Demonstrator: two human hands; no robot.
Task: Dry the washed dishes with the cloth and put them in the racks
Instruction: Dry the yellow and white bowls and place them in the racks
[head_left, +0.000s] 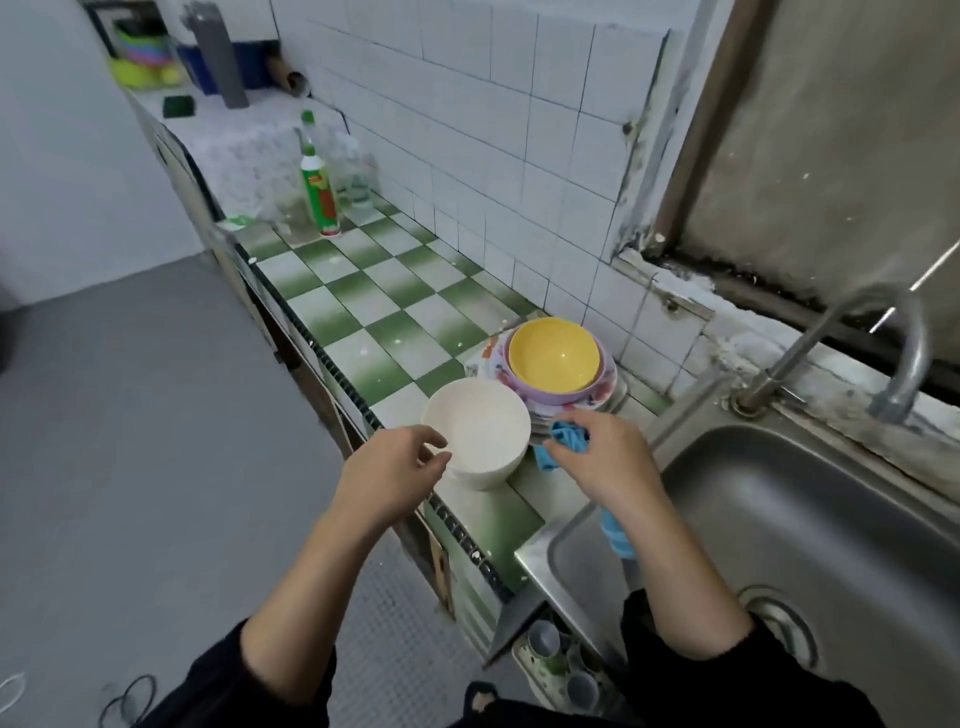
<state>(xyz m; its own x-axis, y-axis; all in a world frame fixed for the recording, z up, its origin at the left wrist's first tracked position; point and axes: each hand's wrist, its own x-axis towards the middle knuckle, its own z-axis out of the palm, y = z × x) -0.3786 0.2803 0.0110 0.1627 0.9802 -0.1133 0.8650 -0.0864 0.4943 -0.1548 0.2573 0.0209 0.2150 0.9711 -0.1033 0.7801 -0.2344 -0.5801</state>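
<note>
— Where do we stand with this one?
— Our left hand (395, 467) pinches the near rim of the white bowl (475, 431), which sits upright on the counter just left of the sink (857, 545). Our right hand (608, 457) is closed round the bunched blue cloth (569, 441), and one end of it trails over the sink's left edge
— So how do we dry it well?
— We'd tilt the bowl toward the cloth, wipe round the inside first, then turn it by the rim for the outside and base. We should gather that loose end, since the sink is probably wet. The yellow bowl (553, 356) and its stack, left of the sink's far corner, sit close behind, so we lift clear of them
</note>
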